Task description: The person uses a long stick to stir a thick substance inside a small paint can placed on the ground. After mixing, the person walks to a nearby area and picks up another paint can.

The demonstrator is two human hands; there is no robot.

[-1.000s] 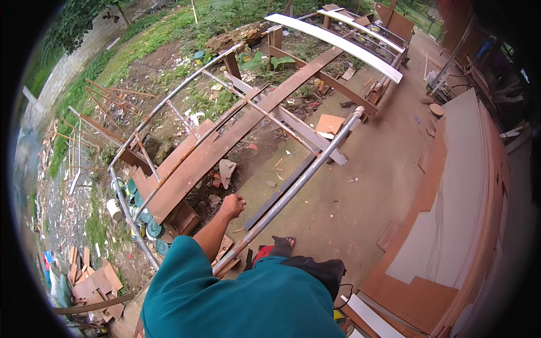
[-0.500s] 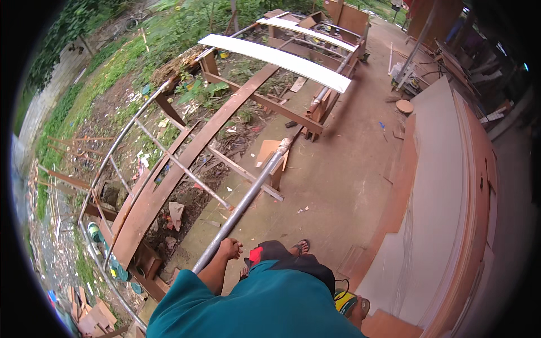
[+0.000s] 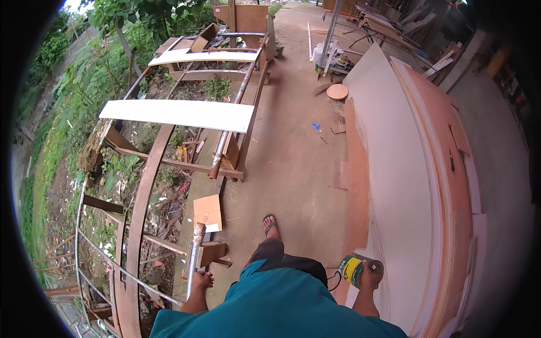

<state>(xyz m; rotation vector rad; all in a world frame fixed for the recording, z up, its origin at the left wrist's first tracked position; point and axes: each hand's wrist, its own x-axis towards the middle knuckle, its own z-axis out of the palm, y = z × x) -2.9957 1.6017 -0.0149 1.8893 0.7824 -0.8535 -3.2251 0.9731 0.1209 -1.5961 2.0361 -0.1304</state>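
My right hand (image 3: 371, 276) grips a paint can (image 3: 352, 270) with a yellow and dark green label. The can is tilted over, and a thin dark wire loop hangs at its left side. My left hand (image 3: 203, 280) is beside the end of a grey metal pipe (image 3: 193, 262), its fingers loosely curled with nothing visible in them. Whether it touches the pipe, I cannot tell. That pipe belongs to a long metal frame along my left, with a brown wooden plank (image 3: 143, 208) running through it. Across the frame ahead lies a curved white panel (image 3: 177, 114).
A second white strip (image 3: 203, 57) lies farther along the frame. Large pale panels (image 3: 389, 169) lean along my right. A brown board (image 3: 208, 212) lies on the concrete path (image 3: 293, 152). A round wooden disc (image 3: 337, 92) sits farther ahead, near containers.
The view has swung right and I have stepped forward along the path. My right hand with the paint can has come fully into view. My left hand is now near the pipe's far end.
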